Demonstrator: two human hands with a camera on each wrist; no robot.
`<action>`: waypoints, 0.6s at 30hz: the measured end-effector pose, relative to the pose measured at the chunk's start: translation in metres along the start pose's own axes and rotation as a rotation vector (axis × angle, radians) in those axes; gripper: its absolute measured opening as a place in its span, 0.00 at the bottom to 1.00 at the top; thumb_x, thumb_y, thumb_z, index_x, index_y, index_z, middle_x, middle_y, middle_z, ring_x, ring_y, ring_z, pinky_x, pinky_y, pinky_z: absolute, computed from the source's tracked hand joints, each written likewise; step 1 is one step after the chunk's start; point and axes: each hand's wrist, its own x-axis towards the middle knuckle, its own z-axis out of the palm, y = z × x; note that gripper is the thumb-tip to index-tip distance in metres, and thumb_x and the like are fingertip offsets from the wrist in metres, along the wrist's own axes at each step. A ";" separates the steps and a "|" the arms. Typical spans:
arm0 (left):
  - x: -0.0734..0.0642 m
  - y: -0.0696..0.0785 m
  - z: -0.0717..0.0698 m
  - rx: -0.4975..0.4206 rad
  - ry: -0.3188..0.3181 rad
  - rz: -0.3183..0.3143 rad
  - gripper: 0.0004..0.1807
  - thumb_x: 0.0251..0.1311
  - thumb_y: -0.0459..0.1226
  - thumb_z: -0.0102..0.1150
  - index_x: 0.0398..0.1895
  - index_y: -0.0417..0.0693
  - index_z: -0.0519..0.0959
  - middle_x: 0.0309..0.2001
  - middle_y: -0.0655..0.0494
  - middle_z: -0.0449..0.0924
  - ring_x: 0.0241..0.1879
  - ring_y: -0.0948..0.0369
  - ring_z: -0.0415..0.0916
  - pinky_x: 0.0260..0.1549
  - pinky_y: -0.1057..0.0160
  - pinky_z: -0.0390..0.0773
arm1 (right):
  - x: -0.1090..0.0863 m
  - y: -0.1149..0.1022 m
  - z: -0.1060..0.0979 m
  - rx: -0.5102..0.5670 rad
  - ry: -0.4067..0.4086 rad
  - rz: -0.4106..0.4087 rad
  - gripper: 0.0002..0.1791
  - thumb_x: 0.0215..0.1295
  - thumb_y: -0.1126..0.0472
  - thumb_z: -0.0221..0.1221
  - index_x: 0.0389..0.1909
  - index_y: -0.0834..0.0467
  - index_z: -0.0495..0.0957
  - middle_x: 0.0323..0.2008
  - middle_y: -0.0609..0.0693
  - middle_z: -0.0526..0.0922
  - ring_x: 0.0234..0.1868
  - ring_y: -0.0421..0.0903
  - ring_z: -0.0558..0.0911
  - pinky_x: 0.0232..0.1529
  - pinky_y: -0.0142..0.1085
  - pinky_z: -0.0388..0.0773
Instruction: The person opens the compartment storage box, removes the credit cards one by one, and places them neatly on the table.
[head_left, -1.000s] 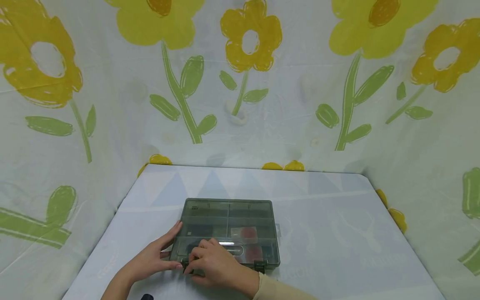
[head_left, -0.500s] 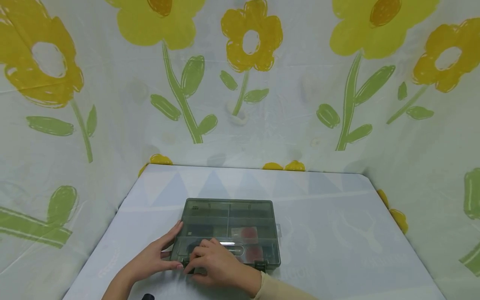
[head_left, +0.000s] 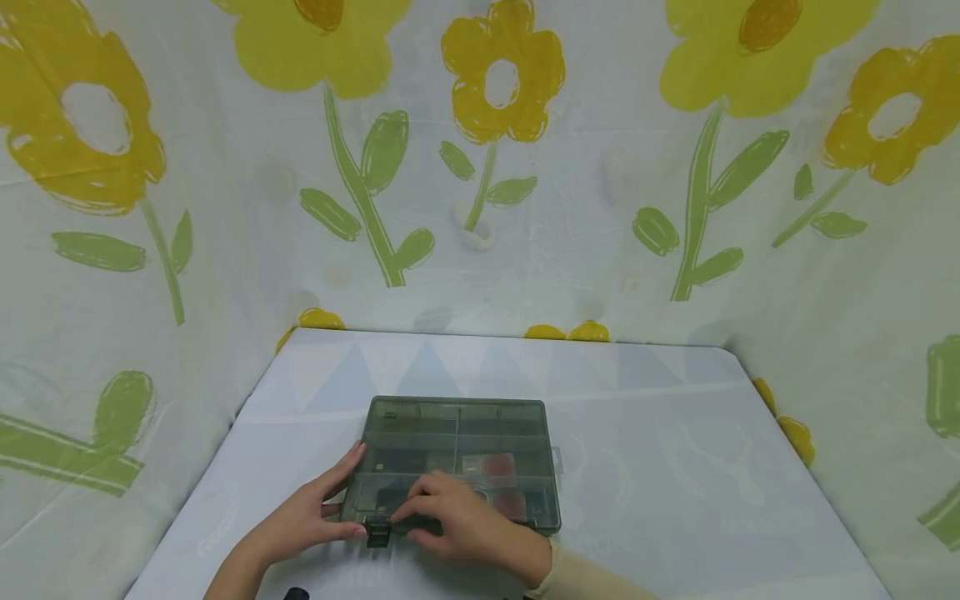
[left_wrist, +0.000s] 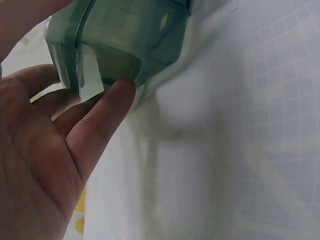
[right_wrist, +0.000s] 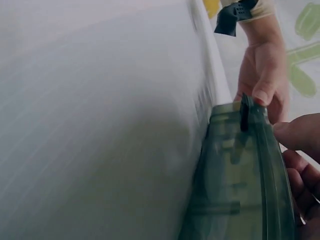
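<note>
A see-through dark green plastic compartment box (head_left: 420, 417) lies on the table with its lid down. My left hand (head_left: 303, 517) grips its front left corner, fingers along the side and thumb at the front edge. In the left wrist view, the fingers (left_wrist: 112, 102) press on the box's end wall. The left front latch (head_left: 378, 533) sticks out from the box's front. Just right of it, my right hand (head_left: 465, 521) has its fingertips at the lid's front edge. The right wrist view shows its thumb (right_wrist: 295, 131) at the lid's rim, apart from the latch.
Two red round pieces in clear packets, such as this packet (head_left: 497, 465), show through the lid. A small black object (head_left: 297, 593) is at the near edge of the view. A flower-printed curtain (head_left: 562, 208) surrounds the table (head_left: 660, 467) at the back and sides.
My right hand has let go of the left front latch and shifted right along the lid's edge. The latch now shows, sticking outward. The left hand and the box have stayed put.
</note>
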 end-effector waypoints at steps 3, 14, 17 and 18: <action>0.000 -0.001 0.000 0.010 -0.003 0.007 0.59 0.59 0.44 0.74 0.84 0.50 0.41 0.81 0.36 0.32 0.74 0.28 0.45 0.57 0.41 0.81 | -0.008 0.002 -0.006 0.035 -0.011 0.048 0.13 0.71 0.60 0.64 0.54 0.48 0.84 0.46 0.42 0.77 0.46 0.35 0.74 0.48 0.18 0.71; 0.000 0.002 0.001 0.038 0.009 -0.008 0.60 0.58 0.44 0.74 0.84 0.54 0.42 0.81 0.38 0.32 0.75 0.30 0.44 0.58 0.41 0.80 | -0.046 0.007 -0.030 0.056 0.008 0.200 0.13 0.73 0.57 0.63 0.56 0.45 0.82 0.48 0.39 0.76 0.47 0.33 0.75 0.46 0.25 0.77; -0.001 0.002 0.000 0.037 0.013 -0.019 0.60 0.57 0.45 0.75 0.84 0.55 0.42 0.81 0.39 0.33 0.75 0.31 0.44 0.58 0.43 0.81 | -0.055 0.011 -0.036 0.034 0.041 0.208 0.13 0.72 0.58 0.64 0.55 0.43 0.82 0.48 0.37 0.76 0.46 0.34 0.74 0.44 0.26 0.76; -0.001 0.003 0.000 0.041 0.014 -0.021 0.60 0.57 0.45 0.75 0.84 0.54 0.42 0.81 0.39 0.33 0.75 0.31 0.44 0.58 0.44 0.81 | -0.058 0.012 -0.038 0.030 0.050 0.212 0.14 0.72 0.58 0.64 0.55 0.43 0.82 0.47 0.36 0.76 0.47 0.34 0.74 0.45 0.26 0.76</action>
